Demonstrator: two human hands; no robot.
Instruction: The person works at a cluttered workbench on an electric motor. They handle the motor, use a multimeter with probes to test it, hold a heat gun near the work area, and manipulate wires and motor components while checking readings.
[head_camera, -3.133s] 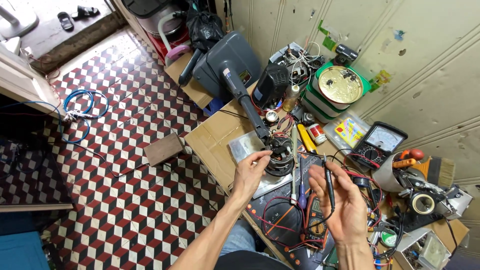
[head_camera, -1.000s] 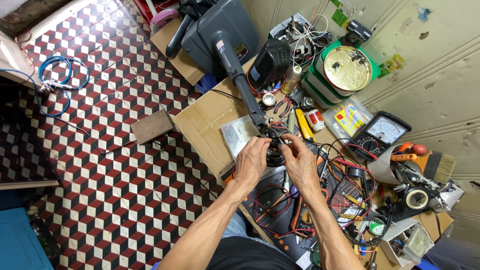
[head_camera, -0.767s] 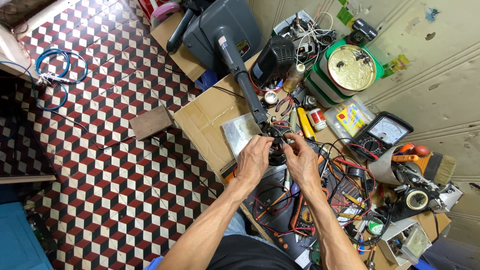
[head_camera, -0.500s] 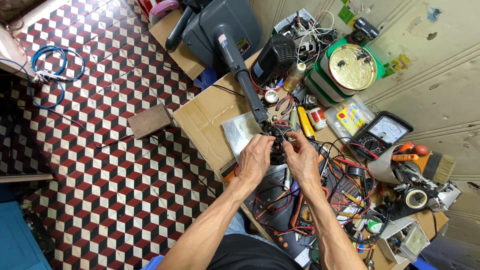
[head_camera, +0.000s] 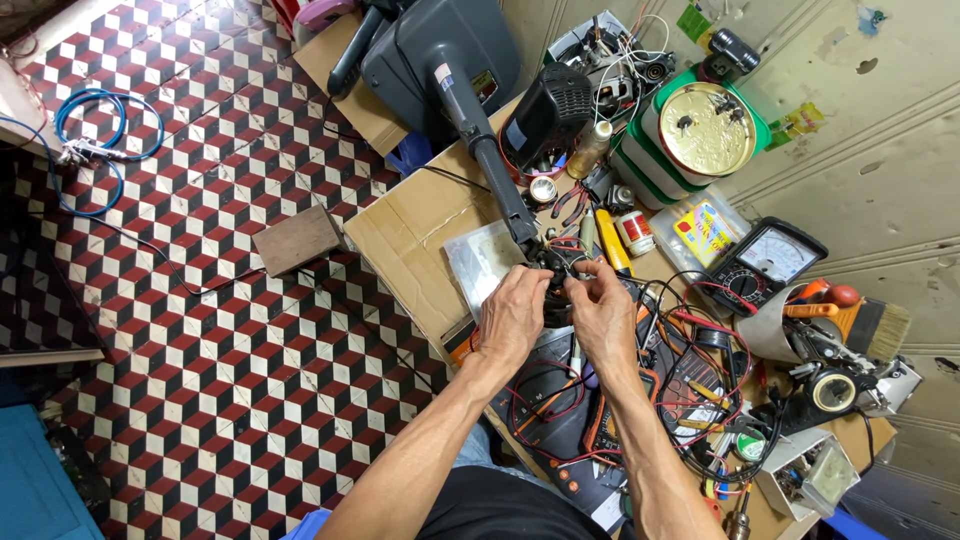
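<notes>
My left hand (head_camera: 515, 318) and my right hand (head_camera: 603, 318) meet over a small dark round part with thin wires (head_camera: 556, 266) at the near end of a long grey shaft (head_camera: 490, 160). Fingertips of both hands pinch at that part and its wires. The shaft runs back to a big grey machine body (head_camera: 430, 50) at the far side. A clear plastic bag (head_camera: 480, 262) lies just left of my left hand on the cardboard sheet (head_camera: 405, 235).
An analogue multimeter (head_camera: 765, 262), a yellow-handled tool (head_camera: 612, 240), red and black leads (head_camera: 690, 345), a brush (head_camera: 865, 322), a round tin on green boxes (head_camera: 705, 130) and a tape roll (head_camera: 832, 392) crowd the bench. A wooden block (head_camera: 296, 240) and blue cable (head_camera: 95, 140) lie on the tiled floor.
My right hand has come up from the leads near me to join the left hand at the shaft's end. Both hands have stayed there with small finger movements for the last second.
</notes>
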